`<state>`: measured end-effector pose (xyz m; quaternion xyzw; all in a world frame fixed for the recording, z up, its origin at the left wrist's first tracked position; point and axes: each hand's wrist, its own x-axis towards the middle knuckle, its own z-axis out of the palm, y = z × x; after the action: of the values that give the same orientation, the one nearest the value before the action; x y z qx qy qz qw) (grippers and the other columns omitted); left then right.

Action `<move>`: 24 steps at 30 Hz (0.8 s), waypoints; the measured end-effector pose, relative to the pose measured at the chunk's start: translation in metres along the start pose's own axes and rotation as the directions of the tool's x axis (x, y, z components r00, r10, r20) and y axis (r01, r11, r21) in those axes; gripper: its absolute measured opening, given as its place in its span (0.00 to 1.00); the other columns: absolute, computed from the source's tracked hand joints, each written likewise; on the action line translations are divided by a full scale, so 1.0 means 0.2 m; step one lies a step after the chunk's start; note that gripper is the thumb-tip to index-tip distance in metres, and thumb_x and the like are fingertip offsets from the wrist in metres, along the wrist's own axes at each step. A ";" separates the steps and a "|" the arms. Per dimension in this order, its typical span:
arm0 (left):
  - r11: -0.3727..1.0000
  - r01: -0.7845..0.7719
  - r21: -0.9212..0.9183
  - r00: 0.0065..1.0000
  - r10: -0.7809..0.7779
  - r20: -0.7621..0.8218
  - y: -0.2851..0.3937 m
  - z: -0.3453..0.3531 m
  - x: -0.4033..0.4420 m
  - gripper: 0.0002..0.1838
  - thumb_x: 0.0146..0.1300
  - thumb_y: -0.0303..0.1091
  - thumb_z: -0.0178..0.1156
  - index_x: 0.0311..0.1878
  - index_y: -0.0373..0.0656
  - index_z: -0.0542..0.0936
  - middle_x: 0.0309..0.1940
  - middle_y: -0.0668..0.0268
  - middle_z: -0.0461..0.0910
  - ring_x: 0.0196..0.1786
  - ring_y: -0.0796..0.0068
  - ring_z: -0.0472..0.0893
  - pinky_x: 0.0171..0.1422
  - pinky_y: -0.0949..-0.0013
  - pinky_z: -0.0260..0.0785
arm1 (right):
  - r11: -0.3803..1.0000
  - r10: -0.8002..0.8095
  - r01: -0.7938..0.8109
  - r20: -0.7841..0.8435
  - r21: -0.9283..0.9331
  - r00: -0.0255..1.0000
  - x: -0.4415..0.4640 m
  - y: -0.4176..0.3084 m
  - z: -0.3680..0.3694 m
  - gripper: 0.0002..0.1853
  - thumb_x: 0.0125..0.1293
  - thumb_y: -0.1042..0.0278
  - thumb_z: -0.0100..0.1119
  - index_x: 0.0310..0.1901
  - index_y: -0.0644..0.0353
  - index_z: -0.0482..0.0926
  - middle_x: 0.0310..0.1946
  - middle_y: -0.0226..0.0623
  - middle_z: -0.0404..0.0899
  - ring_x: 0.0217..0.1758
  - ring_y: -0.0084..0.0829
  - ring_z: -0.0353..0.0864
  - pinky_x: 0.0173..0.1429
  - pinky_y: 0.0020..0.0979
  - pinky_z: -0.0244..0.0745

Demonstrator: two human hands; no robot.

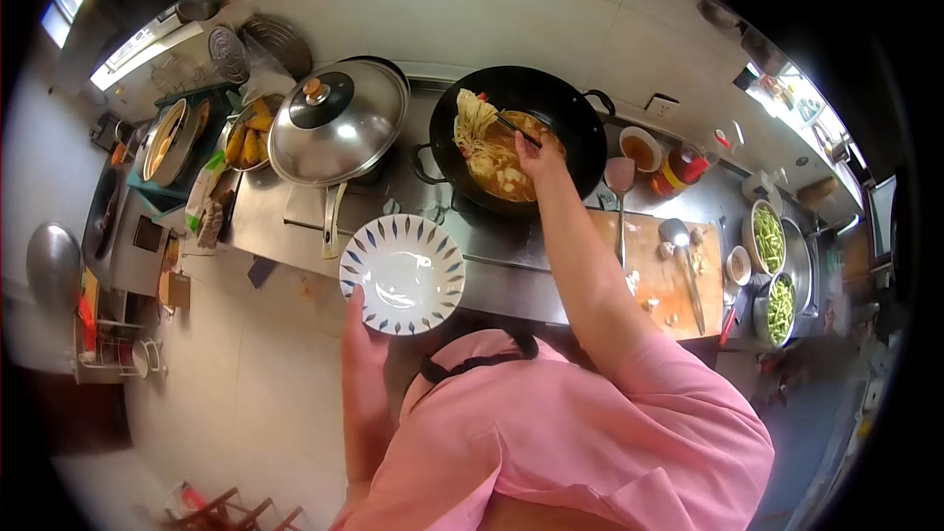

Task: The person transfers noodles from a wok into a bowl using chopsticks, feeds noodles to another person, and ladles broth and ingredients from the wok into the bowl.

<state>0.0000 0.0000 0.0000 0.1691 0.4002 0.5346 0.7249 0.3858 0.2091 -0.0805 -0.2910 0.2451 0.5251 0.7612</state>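
My left hand (364, 320) grips the near-left rim of a white dish (405, 273) patterned with blue and brown leaf shapes, its inside bare. Above and to the right of it stands a black wok (578, 123) with reddish-brown broth (497, 177) and pale food in it. My right hand (538, 155) reaches over the wok, fingers closed round dark chopsticks (518, 130). At their tips a clump of pale enoki mushrooms (476, 121) is lifted at the wok's left side, its lower part close to the broth.
A lidded pan (339, 133) stands left of the wok, its handle toward me. To the right are a small bowl of sauce (641, 149), a spatula (619, 177), and a cutting board (644, 236) bearing a ladle (678, 241). Bowls of cut green vegetables (780, 307) stand farther right.
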 end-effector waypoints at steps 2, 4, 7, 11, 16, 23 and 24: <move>1.000 0.019 0.007 1.000 -0.019 -0.013 0.04 0.05 0.04 0.30 0.63 0.50 0.54 0.64 0.44 0.64 0.59 0.65 0.70 0.60 0.64 0.71 0.59 0.56 0.68 | 0.999 -0.036 0.035 -0.005 -0.022 0.999 -0.08 -0.05 0.04 0.17 0.71 0.59 0.45 0.37 0.69 0.68 0.42 0.54 0.71 0.45 0.47 0.77 0.50 0.40 0.81; 0.999 0.038 -0.012 0.999 -0.038 0.018 0.03 0.12 0.10 0.29 0.64 0.47 0.54 0.63 0.42 0.64 0.59 0.63 0.70 0.60 0.65 0.71 0.60 0.58 0.67 | 0.995 -0.069 0.074 0.076 -0.060 0.995 -0.12 -0.17 0.08 0.19 0.71 0.55 0.43 0.37 0.68 0.68 0.43 0.53 0.70 0.45 0.44 0.78 0.49 0.38 0.81; 0.998 0.068 0.003 0.997 -0.068 0.030 0.05 0.19 0.14 0.27 0.65 0.46 0.53 0.62 0.42 0.65 0.58 0.63 0.70 0.59 0.65 0.72 0.59 0.57 0.68 | 0.983 -0.120 0.135 0.117 -0.128 0.986 -0.21 -0.30 0.04 0.20 0.71 0.54 0.43 0.37 0.68 0.68 0.44 0.53 0.69 0.45 0.43 0.78 0.48 0.36 0.81; 0.996 0.049 0.078 0.988 -0.060 0.144 0.08 0.34 0.31 0.26 0.64 0.46 0.54 0.61 0.45 0.66 0.57 0.63 0.72 0.57 0.64 0.73 0.55 0.56 0.72 | 0.958 -0.186 0.214 0.151 -0.192 0.971 -0.30 -0.44 0.08 0.19 0.71 0.54 0.43 0.37 0.67 0.69 0.40 0.51 0.71 0.44 0.43 0.78 0.47 0.36 0.80; 0.953 -0.013 0.302 0.979 -0.048 0.196 0.03 0.59 0.60 0.25 0.64 0.45 0.55 0.60 0.46 0.64 0.52 0.60 0.73 0.50 0.65 0.77 0.44 0.61 0.74 | 0.928 -0.252 0.294 0.194 -0.230 0.948 -0.38 -0.60 0.11 0.19 0.72 0.55 0.42 0.36 0.65 0.70 0.37 0.51 0.74 0.43 0.44 0.79 0.45 0.37 0.80; 0.896 -0.103 0.432 0.981 0.019 0.193 -0.26 0.94 0.92 0.26 0.66 0.44 0.54 0.60 0.42 0.59 0.52 0.56 0.71 0.48 0.59 0.78 0.45 0.52 0.76 | 0.868 -0.317 0.420 0.356 -0.264 0.879 -0.71 -0.72 0.36 0.19 0.72 0.56 0.41 0.40 0.68 0.69 0.39 0.52 0.74 0.43 0.45 0.79 0.44 0.39 0.81; 0.910 -0.075 0.407 0.982 -0.004 0.190 -0.28 0.98 0.90 0.26 0.66 0.44 0.53 0.60 0.42 0.59 0.52 0.56 0.71 0.49 0.59 0.78 0.45 0.51 0.76 | 0.859 -0.319 0.440 0.397 -0.264 0.861 -0.77 -0.72 0.40 0.19 0.72 0.56 0.42 0.40 0.68 0.69 0.39 0.52 0.74 0.43 0.45 0.79 0.44 0.39 0.81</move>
<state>0.2049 0.1795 0.0118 0.3750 0.4310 0.4329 0.6973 0.4767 0.1238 0.1076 -0.3680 -0.0488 0.4388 0.8183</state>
